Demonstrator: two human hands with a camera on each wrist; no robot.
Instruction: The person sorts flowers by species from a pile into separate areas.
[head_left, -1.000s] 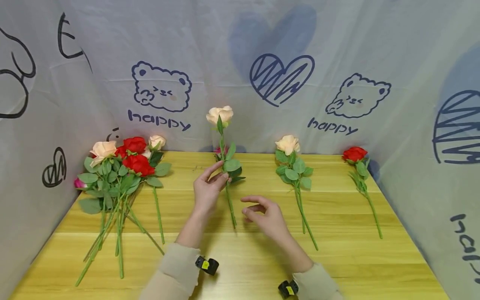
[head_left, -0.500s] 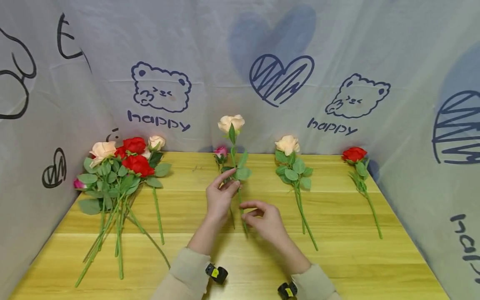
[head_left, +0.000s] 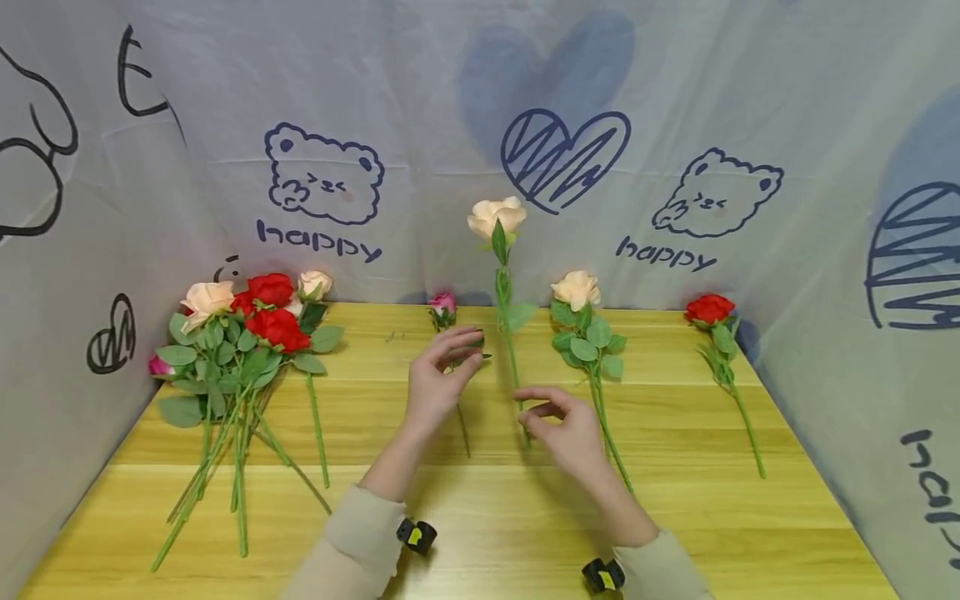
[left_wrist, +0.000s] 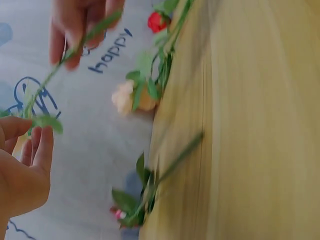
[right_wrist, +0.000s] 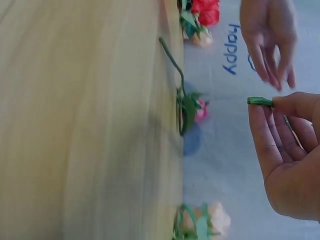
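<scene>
A peach rose (head_left: 498,218) stands nearly upright above the table, its bloom against the backdrop. My right hand (head_left: 572,435) pinches the lower part of its green stem between thumb and fingers; in the right wrist view the cut stem end (right_wrist: 260,101) pokes out past the fingertips. My left hand (head_left: 437,379) is just left of that stem, fingers loosely bent and apart from it in the head view. In the left wrist view its fingertips are right by a leaf (left_wrist: 48,123) of the rose. Behind the left hand lies a pink rose (head_left: 442,307), its leaves partly hidden.
A heap of red, peach and pink roses (head_left: 277,330) lies at the left of the wooden table (head_left: 480,525). Right of the hands lies a peach rose (head_left: 576,290), and farther right a red rose (head_left: 709,309). A printed cloth (head_left: 442,100) encloses the back and sides.
The held peach rose has moved right and passed from my left hand to my right. My left hand has let go and drawn back left, uncovering the pink rose's bloom.
</scene>
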